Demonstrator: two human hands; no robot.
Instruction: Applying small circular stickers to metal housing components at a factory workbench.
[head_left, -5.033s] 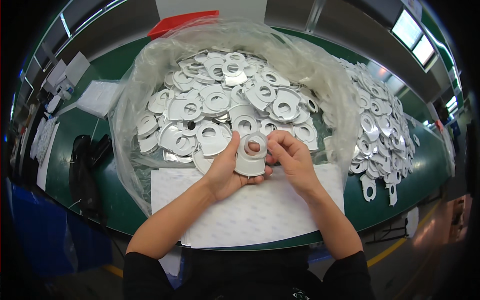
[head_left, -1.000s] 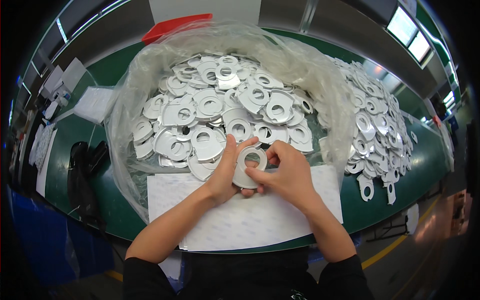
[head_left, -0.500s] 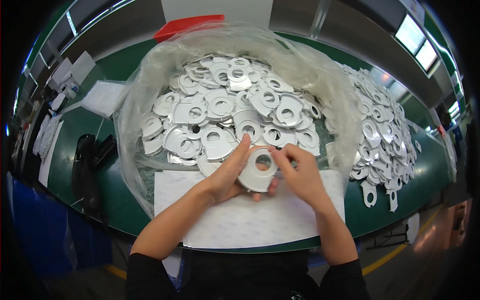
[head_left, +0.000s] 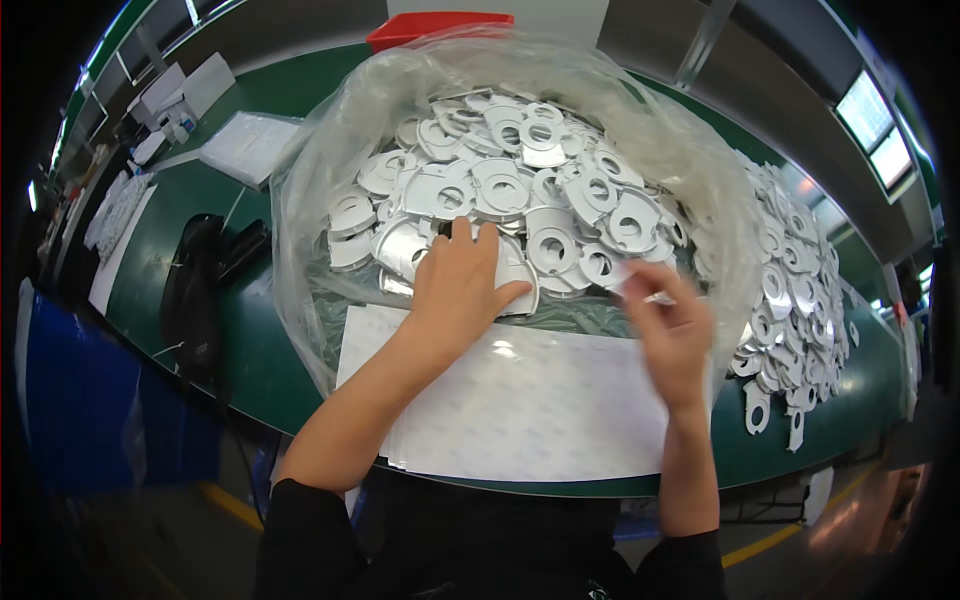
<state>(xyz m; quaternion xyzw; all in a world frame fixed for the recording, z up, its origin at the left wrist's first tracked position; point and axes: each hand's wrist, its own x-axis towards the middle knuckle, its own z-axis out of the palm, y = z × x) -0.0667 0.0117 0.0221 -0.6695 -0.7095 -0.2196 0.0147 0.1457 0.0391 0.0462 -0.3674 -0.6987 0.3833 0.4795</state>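
- Left hand [head_left: 462, 285] is lying palm-down on the heap of flat silver ring plates [head_left: 520, 185] inside the clear plastic bag [head_left: 330, 180], fingers spread apart and pressing on one plate at the near edge of the heap — not clamped around it.
- Right hand [head_left: 672, 325] is hovering above the white backing sheets [head_left: 520, 400], motion-blurred; fingers seem to be pinching a small pale strip [head_left: 655, 296], possibly peeled film — too blurred to be sure.
- Plates are looking thin, stiff, light and slick, each with a round hole and a tab; edges may be sharp, so gripping by the rim or tab, or hooking through the hole, is looking safest.
- Left forearm is reaching forward from the lower edge, wrist flat; right forearm is standing more upright, wrist cocked inward.
- More plates are lying in a loose pile [head_left: 790, 290] on the green tabletop [head_left: 260, 350], right of the bag.
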